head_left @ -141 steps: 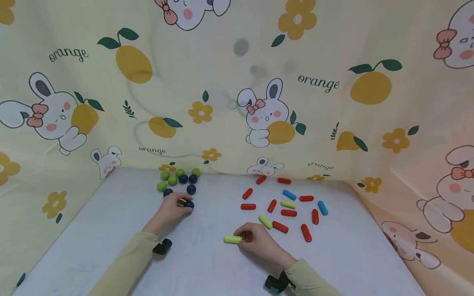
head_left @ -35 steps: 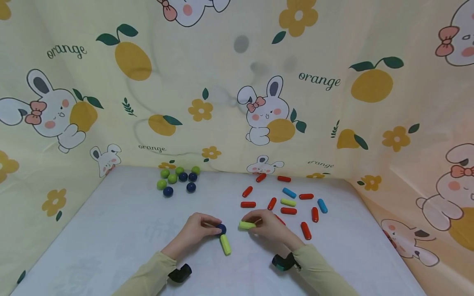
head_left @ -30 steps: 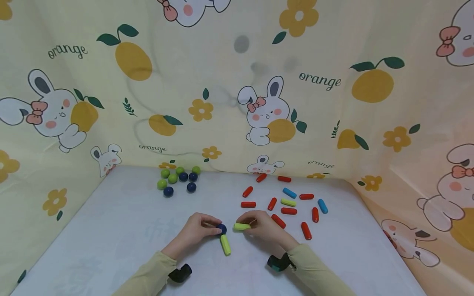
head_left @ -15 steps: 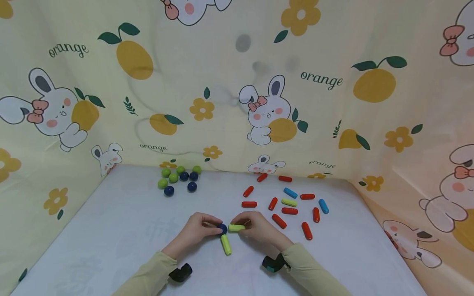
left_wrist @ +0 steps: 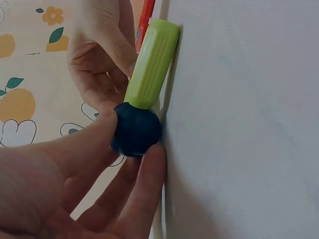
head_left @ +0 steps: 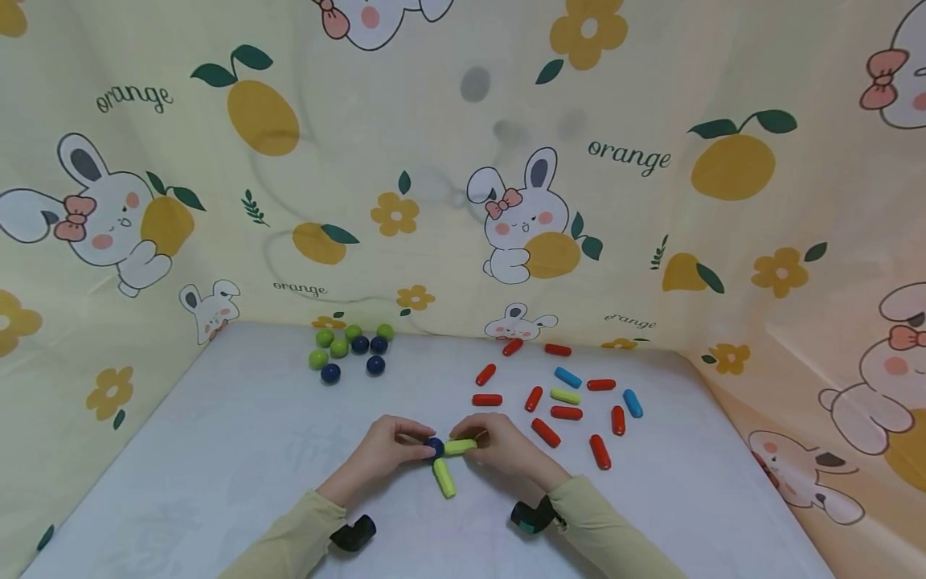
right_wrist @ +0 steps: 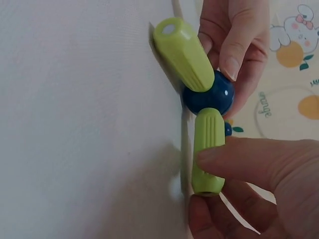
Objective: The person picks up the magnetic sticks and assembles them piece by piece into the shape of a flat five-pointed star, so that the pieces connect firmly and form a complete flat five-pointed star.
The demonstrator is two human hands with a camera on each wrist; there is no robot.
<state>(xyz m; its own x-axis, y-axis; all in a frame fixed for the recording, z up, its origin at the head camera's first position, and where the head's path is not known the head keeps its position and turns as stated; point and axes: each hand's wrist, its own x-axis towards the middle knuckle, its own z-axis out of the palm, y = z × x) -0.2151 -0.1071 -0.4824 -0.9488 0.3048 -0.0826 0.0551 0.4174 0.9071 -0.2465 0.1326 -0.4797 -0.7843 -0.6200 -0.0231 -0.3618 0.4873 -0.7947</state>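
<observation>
My left hand [head_left: 379,455] pinches a dark blue ball [head_left: 434,447] between thumb and fingers, low over the white table. One yellow-green magnetic rod [head_left: 444,478] sticks to the ball and points toward the near edge. Thumb and fingers of my right hand [head_left: 510,450] grip a second yellow-green rod [head_left: 457,447]. In the right wrist view, this gripped rod [right_wrist: 209,134] has its end against the ball [right_wrist: 219,97]. The first rod [right_wrist: 184,55] shows a silvery tip there. In the left wrist view only one rod [left_wrist: 153,64] shows clearly above the ball [left_wrist: 137,130].
Green balls [head_left: 338,347] and dark blue balls [head_left: 330,373] sit at the back left. Scattered to the right lie several red rods [head_left: 567,412], two blue rods [head_left: 633,404] and a yellow-green rod [head_left: 565,396]. A printed cloth [head_left: 434,265] hangs behind the table [head_left: 239,450].
My left hand carried the blue ball from the back left to the middle, where a yellow-green rod now adheres to it. My right hand moved left until its second rod met the ball.
</observation>
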